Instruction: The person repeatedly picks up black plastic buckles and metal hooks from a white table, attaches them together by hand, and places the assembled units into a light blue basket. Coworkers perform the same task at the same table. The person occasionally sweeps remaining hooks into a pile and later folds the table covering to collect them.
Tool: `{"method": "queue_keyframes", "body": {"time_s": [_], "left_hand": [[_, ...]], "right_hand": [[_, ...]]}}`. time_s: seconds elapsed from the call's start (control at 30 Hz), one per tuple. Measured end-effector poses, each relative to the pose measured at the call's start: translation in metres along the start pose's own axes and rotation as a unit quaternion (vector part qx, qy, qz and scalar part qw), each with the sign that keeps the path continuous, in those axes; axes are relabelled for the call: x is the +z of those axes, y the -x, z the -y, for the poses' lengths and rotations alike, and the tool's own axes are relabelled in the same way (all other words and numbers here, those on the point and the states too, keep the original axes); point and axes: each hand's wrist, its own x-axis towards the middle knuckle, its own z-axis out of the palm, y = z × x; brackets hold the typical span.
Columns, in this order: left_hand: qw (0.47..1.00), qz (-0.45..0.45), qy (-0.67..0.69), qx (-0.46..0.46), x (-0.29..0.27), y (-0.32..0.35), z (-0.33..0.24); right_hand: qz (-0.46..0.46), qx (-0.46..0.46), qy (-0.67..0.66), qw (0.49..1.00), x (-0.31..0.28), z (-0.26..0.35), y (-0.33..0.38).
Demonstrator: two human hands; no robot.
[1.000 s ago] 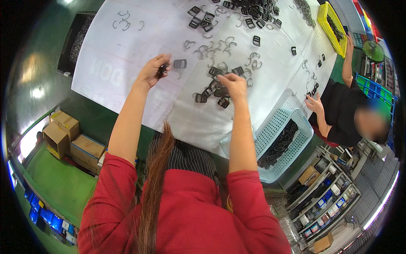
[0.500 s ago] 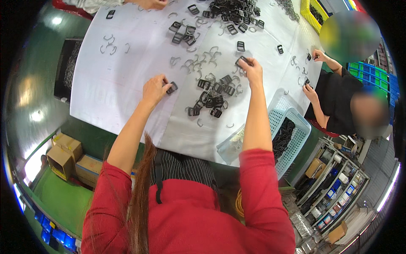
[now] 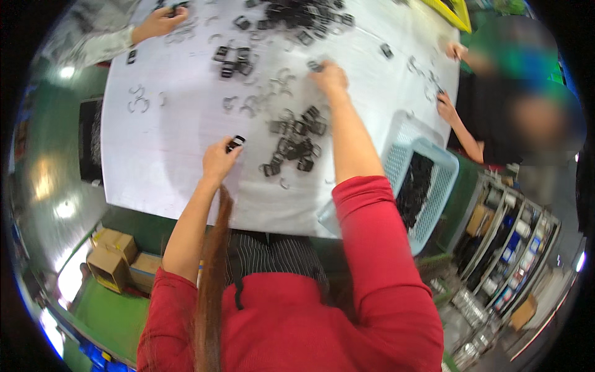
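Note:
My left hand [image 3: 219,161] is closed with a small black strap buckle [image 3: 235,144] pinched at its fingertips, just over the white tabletop. Farther off and to the right, my right hand [image 3: 331,79] has its fingers closed on another black buckle [image 3: 315,66]; motion blur softens the fingertips. Nearer me, between my forearms, lies a loose heap of black buckles [image 3: 299,139]. Thin grey C-shaped rings [image 3: 253,104] are scattered between my two hands. Beyond them sits a smaller group of buckles [image 3: 232,61].
A large buckle pile [image 3: 297,13] covers the far middle. By my right arm stands a light blue basket [image 3: 441,162] of dark parts. One co-worker's hand [image 3: 160,23] holds a dark piece at far left; another person's hand [image 3: 447,106] works at right. A yellow tray [image 3: 455,15] stands at far right.
The whole view has shifted. My right hand has moved to a buckle farther from me. The buckle in my left hand is turned differently. At far left, the co-worker's hand shows more fully.

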Motion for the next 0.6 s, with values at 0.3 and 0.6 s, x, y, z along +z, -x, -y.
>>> {"method": "queue_keyframes", "body": {"time_s": [0.3,0.6], "left_hand": [[0.947,0.216,0.212,0.105,0.079,0.050,-0.209],[0.940,-0.016,0.212,0.268,0.157,0.052,-0.254]], "right_hand": [[-0.071,0.004,-0.371,0.926,-0.082,-0.204,0.223],[-0.335,0.037,-0.013,0.941,-0.125,-0.306,0.271]]}}
